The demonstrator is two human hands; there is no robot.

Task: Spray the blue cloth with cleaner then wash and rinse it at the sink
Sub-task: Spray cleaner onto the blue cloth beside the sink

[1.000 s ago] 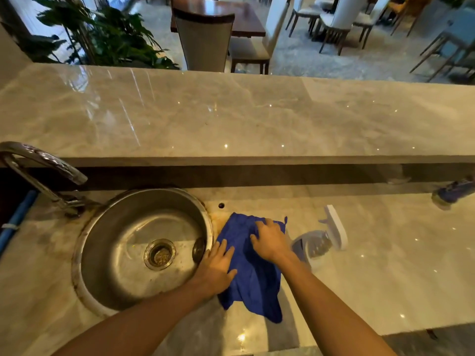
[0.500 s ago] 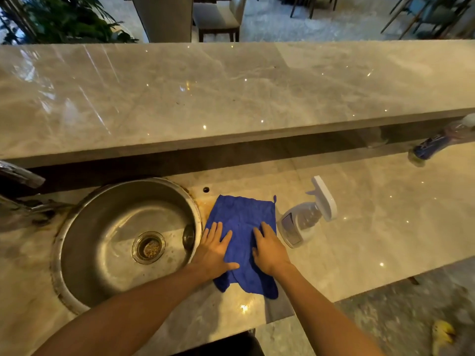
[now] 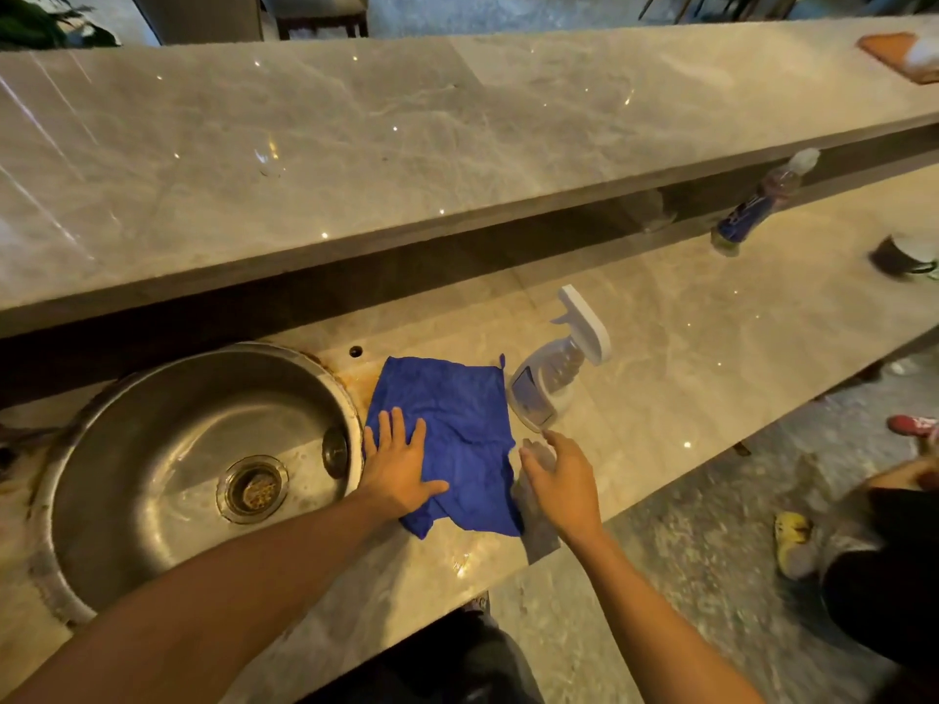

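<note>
The blue cloth [image 3: 457,414] lies spread flat on the marble counter just right of the round steel sink [image 3: 127,429]. My left hand [image 3: 401,459] rests flat on the cloth's left part, fingers apart. My right hand [image 3: 559,480] hovers off the cloth's right edge, fingers apart, holding nothing, a short way below the spray bottle [image 3: 549,378]. The clear bottle with its white trigger head stands right beside the cloth's upper right corner.
A raised marble bar ledge [image 3: 406,144] runs behind the counter. A blue-labelled bottle [image 3: 752,210] and a dark bowl [image 3: 904,256] stand far right. Another person's legs and a red shoe [image 3: 912,426] are on the floor at right. The counter's front edge is close.
My right hand has lifted off the cloth and moved right toward the spray bottle. The cloth is flatter. The view has swung right, and the tap has left the frame.
</note>
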